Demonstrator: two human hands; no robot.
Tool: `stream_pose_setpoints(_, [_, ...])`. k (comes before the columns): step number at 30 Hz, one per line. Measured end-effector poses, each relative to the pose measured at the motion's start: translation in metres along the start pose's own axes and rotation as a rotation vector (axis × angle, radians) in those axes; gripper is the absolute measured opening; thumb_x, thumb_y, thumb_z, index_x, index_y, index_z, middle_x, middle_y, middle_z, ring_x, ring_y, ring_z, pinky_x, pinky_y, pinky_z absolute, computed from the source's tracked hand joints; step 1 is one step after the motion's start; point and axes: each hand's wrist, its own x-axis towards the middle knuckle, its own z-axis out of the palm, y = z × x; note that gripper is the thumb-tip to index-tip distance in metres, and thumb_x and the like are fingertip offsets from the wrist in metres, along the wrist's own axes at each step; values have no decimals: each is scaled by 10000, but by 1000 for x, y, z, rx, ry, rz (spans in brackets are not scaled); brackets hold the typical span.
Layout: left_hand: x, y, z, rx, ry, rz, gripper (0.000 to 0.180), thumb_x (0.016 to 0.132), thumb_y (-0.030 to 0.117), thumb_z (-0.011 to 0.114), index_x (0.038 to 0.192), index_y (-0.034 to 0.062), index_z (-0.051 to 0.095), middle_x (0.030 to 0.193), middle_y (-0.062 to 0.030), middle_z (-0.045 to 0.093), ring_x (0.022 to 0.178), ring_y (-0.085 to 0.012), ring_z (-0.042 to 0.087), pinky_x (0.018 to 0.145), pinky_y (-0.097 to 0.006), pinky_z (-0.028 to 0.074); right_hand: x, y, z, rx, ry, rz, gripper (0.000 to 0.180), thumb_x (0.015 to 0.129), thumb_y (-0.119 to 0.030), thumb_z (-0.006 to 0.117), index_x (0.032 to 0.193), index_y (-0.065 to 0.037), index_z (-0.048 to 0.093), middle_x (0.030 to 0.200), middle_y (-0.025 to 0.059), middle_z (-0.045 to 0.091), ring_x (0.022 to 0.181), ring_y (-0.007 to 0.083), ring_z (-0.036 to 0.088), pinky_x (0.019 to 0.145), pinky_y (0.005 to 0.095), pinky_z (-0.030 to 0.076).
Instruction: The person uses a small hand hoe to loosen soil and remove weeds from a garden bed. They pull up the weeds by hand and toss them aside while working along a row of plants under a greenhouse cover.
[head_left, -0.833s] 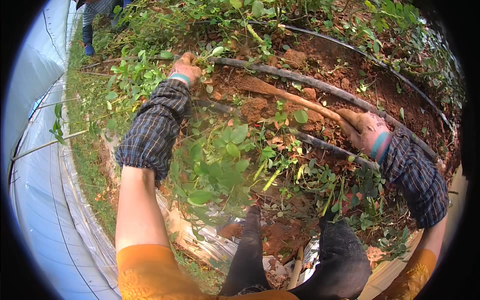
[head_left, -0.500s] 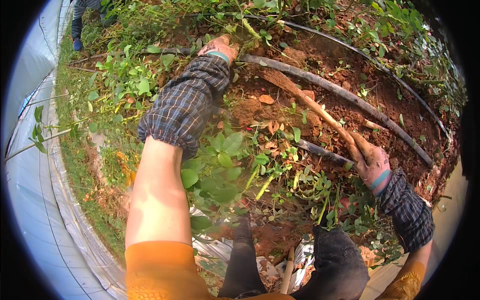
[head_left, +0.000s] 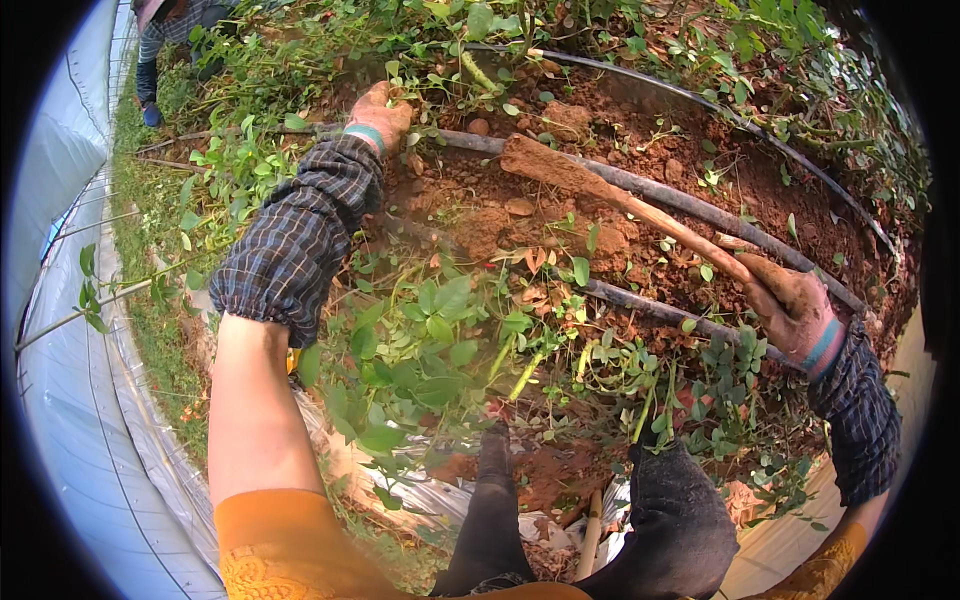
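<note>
My left hand (head_left: 379, 112), in a soil-stained glove, reaches far forward into green weeds (head_left: 440, 70) at the top of a red soil bed and grips their stems. My right hand (head_left: 795, 308), gloved too, is closed around the wooden handle (head_left: 668, 222) of a hand hoe. The hoe's muddy blade (head_left: 535, 160) lies over a dark irrigation hose (head_left: 690, 200) on the bare soil. Both forearms wear dark plaid sleeve covers.
Leafy plants (head_left: 430, 340) crowd the near edge of the bed above my dark boots (head_left: 670, 520). More hoses (head_left: 800, 165) cross the soil at the right. White plastic sheeting (head_left: 70, 440) runs along the left. Another person (head_left: 165, 40) crouches at the far upper left.
My left hand has stretched farther forward into the weeds. My right hand has drawn the hoe back toward me, its blade now resting over the hose. The view has shifted slightly.
</note>
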Motion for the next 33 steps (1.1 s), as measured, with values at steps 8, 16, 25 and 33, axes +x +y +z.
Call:
stream_pose_setpoints(8, [22,81,72,520,-60,126,534,924,399,538,1360,112,429,1204,-105,604,1028,-275,601,863,-345,516,11,20,-72,-86,3,144,306,950,-138,530,1195,40,567,656,83,550,577,120,499,537,302,428])
stream_pose_setpoints(16, [10,34,81,-927,-99,-102,565,872,83,606,1393,90,389,1229,-128,582,958,-256,622,816,-363,553,132,35,-22,-201,-38,-231,355,981,-220,486,1266,-16,542,769,140,657,638,212,625,579,353,511])
stream_pose_setpoints(25, [20,-56,-30,1254,-43,50,509,881,133,560,1371,138,418,1313,-127,532,1144,-293,555,927,-424,474,189,-79,75,-313,-173,-335,274,959,-248,493,1175,-94,566,712,115,629,609,277,625,553,386,506])
stream_pose_setpoints(33, [81,-128,-53,915,203,-242,631,776,295,710,1316,70,472,1255,-207,561,1144,-308,547,935,-373,462,84,-31,7,-24,51,-30,282,939,-156,514,1189,-44,582,737,171,639,629,269,646,582,346,487])
